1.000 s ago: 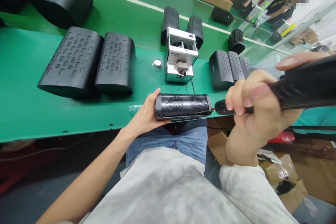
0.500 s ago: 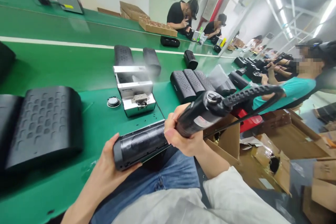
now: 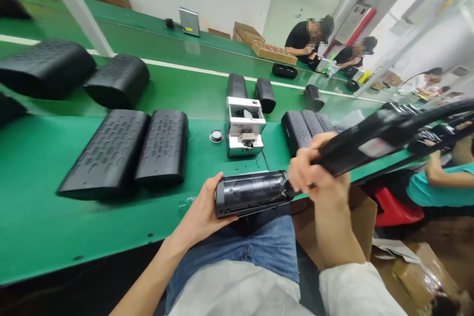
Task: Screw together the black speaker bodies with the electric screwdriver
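My left hand (image 3: 205,202) is wrapped around the left end of a black speaker body (image 3: 255,187) with perforated mesh, held at the bench edge above my lap. My right hand (image 3: 318,165) grips a corded black electric screwdriver (image 3: 365,140), tilted with its cable end up and to the right. Its tip is hidden behind my fingers, close to the speaker's right end; I cannot tell whether they touch. Just beyond the speaker stands a silver screw feeder (image 3: 245,131), with small dark screws scattered in front. A round silver disc (image 3: 216,136) lies left of the feeder.
Two large black dimpled housings (image 3: 163,145) lie on the green bench (image 3: 202,155) to the left, with more farther back. Several others (image 3: 296,131) stand right of the feeder. A red stool (image 3: 398,207), an open carton (image 3: 357,217) and a co-worker in a teal shirt (image 3: 444,185) are at the right.
The view has swung left, so the bench items appear farther right. My right hand and the screwdriver have shifted toward the speaker's right end and its mesh shows more fully. Both hands keep their holds.
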Available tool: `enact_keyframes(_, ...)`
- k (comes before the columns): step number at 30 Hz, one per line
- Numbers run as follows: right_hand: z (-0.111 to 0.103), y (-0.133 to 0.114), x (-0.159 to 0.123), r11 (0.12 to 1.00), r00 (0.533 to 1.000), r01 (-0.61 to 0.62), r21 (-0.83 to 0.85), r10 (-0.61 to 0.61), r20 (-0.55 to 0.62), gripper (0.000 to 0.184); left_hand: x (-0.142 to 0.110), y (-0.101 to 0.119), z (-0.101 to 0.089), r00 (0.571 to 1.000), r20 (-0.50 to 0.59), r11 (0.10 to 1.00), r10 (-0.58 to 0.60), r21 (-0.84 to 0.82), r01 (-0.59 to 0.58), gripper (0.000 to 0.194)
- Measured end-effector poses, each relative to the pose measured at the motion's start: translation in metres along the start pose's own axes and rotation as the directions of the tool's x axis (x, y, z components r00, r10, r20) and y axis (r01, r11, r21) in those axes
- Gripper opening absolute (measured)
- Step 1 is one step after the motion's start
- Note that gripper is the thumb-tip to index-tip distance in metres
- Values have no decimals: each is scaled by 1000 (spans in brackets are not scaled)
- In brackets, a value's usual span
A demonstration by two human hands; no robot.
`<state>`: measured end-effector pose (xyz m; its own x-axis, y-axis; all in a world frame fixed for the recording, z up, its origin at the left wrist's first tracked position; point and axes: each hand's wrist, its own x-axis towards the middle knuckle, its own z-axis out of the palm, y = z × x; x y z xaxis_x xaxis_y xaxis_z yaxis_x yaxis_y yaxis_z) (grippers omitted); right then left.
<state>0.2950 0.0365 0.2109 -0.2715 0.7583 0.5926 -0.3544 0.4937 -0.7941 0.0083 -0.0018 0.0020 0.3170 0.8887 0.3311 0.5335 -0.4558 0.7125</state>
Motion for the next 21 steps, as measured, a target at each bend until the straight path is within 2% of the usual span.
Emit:
enact_keyframes(2,-5,-14,25,998,998,66,-5,-66,-14,29,0,2,-1,1000,15,1000,13,-24,-13,141)
enact_keyframes(3,-6,-16,40,991,989,131,-33,-133,-57,33,0,3,-1,1000,16,999,19,-38,-18,143)
enact_keyframes(5,-5,-7,72,957,945,252,-145,-276,-178,38,0,4,-1,1000,11,998,23,-63,-22,145)
enact_keyframes(8,-5,36,117,900,886,294,-322,-383,-261,43,0,3,1,1000,-3,996,18,-91,-18,147)
enact_keyframes(11,-12,90,147,858,874,291,-423,-418,-249,52,0,2,2,1000,-8,994,12,-109,-13,150)
enact_keyframes(15,-31,139,164,831,893,293,-472,-414,-175,58,-1,2,3,1000,0,993,21,-113,-20,150)
enact_keyframes(21,-42,160,166,857,910,274,-436,-378,-171,59,1,3,3,1000,3,993,18,-113,-18,148)
